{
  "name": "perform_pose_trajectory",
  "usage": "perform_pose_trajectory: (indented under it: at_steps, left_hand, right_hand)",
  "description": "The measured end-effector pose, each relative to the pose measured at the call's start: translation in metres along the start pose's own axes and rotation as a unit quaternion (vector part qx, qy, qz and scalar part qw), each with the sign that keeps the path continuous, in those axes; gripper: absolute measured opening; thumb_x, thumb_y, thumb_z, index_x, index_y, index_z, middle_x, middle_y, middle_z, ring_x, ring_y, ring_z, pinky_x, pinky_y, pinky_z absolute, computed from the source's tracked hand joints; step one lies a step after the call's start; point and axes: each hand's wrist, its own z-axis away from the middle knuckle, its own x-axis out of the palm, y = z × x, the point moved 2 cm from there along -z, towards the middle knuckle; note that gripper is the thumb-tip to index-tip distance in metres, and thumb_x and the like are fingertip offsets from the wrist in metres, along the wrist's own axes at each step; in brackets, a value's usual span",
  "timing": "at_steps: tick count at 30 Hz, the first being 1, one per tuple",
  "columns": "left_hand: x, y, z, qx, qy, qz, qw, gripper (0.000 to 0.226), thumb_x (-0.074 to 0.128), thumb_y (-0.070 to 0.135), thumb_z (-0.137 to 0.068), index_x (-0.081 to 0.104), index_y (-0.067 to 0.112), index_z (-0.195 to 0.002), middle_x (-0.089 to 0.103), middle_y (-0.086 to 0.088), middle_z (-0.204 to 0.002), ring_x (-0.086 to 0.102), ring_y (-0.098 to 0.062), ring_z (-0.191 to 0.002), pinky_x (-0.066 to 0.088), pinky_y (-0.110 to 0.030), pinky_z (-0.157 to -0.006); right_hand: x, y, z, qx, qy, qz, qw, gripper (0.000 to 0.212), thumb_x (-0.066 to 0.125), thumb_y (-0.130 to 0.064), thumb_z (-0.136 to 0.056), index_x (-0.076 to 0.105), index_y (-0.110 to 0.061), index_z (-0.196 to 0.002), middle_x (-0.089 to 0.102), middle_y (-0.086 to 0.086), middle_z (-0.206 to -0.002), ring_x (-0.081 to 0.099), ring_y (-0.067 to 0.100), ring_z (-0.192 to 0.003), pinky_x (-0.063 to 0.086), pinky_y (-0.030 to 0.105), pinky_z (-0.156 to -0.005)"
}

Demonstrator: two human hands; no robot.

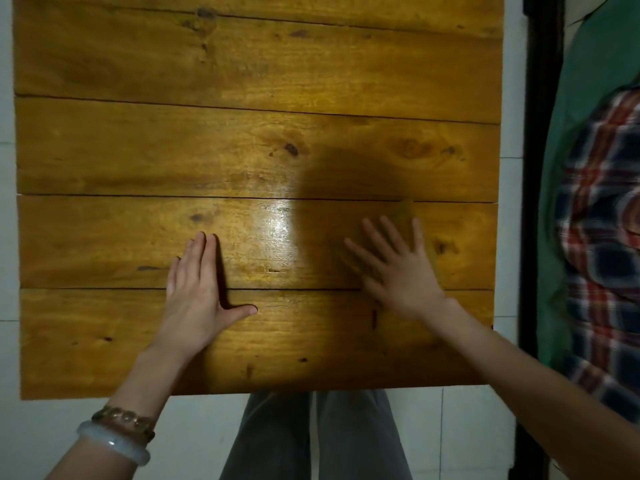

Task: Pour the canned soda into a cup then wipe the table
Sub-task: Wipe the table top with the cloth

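A wooden plank table (242, 133) fills most of the head view. My left hand (199, 289) lies flat on it near the front edge, fingers straight and together, thumb spread to the right. My right hand (394, 268) is over the table to the right with its fingers spread and straight, slightly blurred; whether it touches the wood I cannot tell. Neither hand holds anything. No can, cup or cloth shows in this view.
White tiled floor (467, 438) surrounds the table. My legs in grey trousers (311, 438) are below the front edge. On the right, past a dark vertical frame (540, 133), lie green fabric (588, 81) and a plaid cloth (602, 237).
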Motion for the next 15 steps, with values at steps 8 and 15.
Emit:
perform_pose_trajectory:
  at_steps: [8, 15]
  left_hand:
    - [0.001, 0.001, 0.0, 0.004, -0.006, -0.023, 1.0, 0.13, 0.065, 0.069, -0.055, 0.002, 0.005, -0.15, -0.001, -0.012, -0.158, -0.007, -0.02, -0.144, 0.001, -0.044, -0.117]
    - [0.0, 0.002, 0.0, -0.007, -0.008, -0.024, 1.0, 0.131, 0.072, 0.065, -0.056, 0.002, 0.006, -0.15, -0.001, -0.011, -0.158, -0.005, -0.021, -0.145, 0.002, -0.044, -0.117]
  right_hand:
    - [-0.042, 0.021, -0.151, 0.202, 0.018, -0.039, 0.978, 0.061, 0.016, -0.057, -0.093, 0.008, -0.035, -0.149, 0.005, 0.009, -0.159, 0.003, 0.033, -0.145, -0.001, 0.067, -0.107]
    - [-0.031, -0.079, -0.158, -0.008, 0.019, -0.014, 1.0, 0.061, 0.021, -0.058, -0.09, 0.025, -0.035, -0.147, 0.018, 0.009, -0.157, 0.012, 0.033, -0.144, -0.002, 0.065, -0.108]
